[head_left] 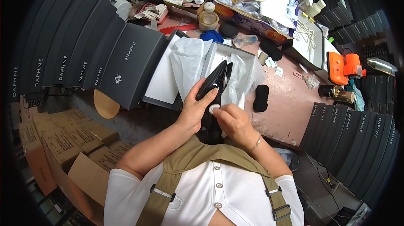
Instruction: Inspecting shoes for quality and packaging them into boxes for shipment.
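My left hand (192, 110) is wrapped round a black shiny shoe (218, 78), thumb across its side, and holds it tilted above my lap. In my right hand (233, 120) a small white pad (213, 108) is pinched against the shoe's lower part. Whether the pad is cloth or paper I cannot tell. More black material shows below my hands, partly hidden by them. Just beyond the shoe lies an open grey shoe box (251, 59) with white tissue paper (189, 59) spilling over its near left side.
Dark shoe boxes (130, 64) stand in a long row at left, and another row (349, 142) at right. Brown cartons (75, 142) sit low at left. On the pink table (286, 104) are a black oval pad (261, 98), an orange tool (346, 68) and a cluttered carton (256, 22).
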